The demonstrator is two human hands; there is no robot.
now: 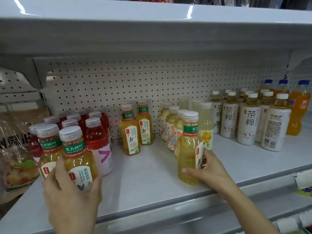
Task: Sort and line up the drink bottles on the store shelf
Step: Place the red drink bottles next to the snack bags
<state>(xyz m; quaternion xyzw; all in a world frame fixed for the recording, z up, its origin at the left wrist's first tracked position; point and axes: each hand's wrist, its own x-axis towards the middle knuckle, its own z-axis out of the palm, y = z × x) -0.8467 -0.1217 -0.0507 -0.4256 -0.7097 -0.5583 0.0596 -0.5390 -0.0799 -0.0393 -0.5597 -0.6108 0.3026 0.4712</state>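
The left hand (70,196) clasps two tea bottles (67,159) at the shelf (152,174) front; right of them, the right hand (209,168) grips a third (189,154), apparently gathering matches for one row.

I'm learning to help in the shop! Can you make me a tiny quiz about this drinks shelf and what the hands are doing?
1. True or false: the right hand is empty.
2. How many green-banded tea bottles does the left hand hold? A) one B) two C) none
3. Fill in: the two matching tea bottles standing by the pegboard have ____ liquid.

Key
1. False. Its fingers wrap around a yellow tea bottle near the shelf front edge.
2. B. It grips two bottles side by side, in front of the red drinks.
3. Yellow.
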